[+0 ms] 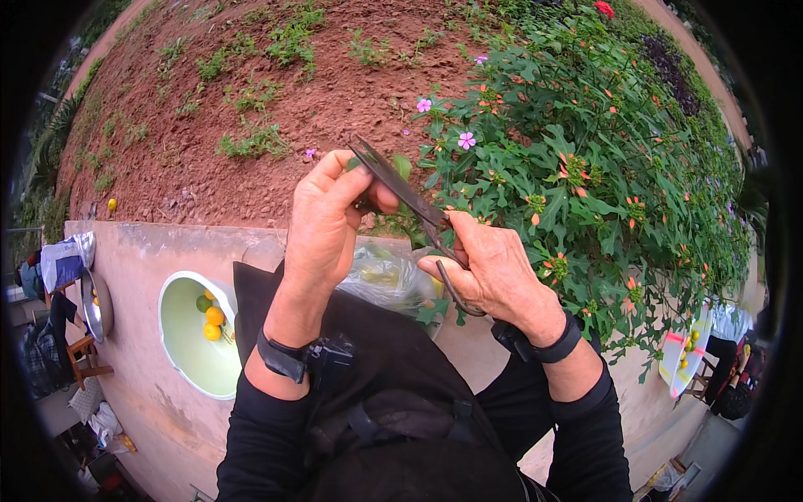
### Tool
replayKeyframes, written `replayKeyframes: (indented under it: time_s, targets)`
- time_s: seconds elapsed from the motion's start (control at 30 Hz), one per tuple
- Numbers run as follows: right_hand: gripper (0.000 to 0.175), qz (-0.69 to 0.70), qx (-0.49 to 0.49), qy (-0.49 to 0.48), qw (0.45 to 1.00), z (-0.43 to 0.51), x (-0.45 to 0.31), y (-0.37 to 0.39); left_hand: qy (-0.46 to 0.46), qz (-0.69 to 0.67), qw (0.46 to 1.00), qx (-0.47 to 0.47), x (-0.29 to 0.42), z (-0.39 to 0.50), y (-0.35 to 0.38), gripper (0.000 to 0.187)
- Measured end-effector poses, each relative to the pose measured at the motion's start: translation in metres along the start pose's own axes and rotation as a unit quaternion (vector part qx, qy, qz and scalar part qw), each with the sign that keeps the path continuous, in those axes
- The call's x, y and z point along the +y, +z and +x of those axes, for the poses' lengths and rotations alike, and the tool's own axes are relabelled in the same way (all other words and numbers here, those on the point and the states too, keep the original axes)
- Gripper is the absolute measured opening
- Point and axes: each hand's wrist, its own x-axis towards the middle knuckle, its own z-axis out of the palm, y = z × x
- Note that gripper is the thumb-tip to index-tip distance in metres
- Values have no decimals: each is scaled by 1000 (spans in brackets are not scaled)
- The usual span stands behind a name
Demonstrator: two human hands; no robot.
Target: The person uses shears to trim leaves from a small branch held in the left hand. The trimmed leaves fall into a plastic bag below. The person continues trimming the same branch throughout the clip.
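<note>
In my right hand is a pair of dark metal scissors, its blades pointing up and left. My left hand pinches something small by the blades' end, mostly hidden by the fingers; a green leaf shows just behind the blades. Beyond and between my hands lies a clear plastic bag with yellowish contents. On the left, a pale green basin holds several orange fruits and a green one.
Red soil with weeds borders the concrete ledge. A flowering bush crowds the right side, close to my right hand. A metal basin and a wooden chair stand far left; a white basin with fruit is far right, beside a person.
</note>
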Motion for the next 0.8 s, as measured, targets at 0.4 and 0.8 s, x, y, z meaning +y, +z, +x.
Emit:
replayKeyframes:
  time_s: [0.4, 0.8]
  targets:
    - [62, -18, 20, -5, 1000, -2, -2, -4, 7, -41, 999, 8, -3, 3, 0, 6]
    - [62, -52, 38, -26, 998, -1, -3, 1, -16, -108, 994, -19, -3, 2, -9, 10]
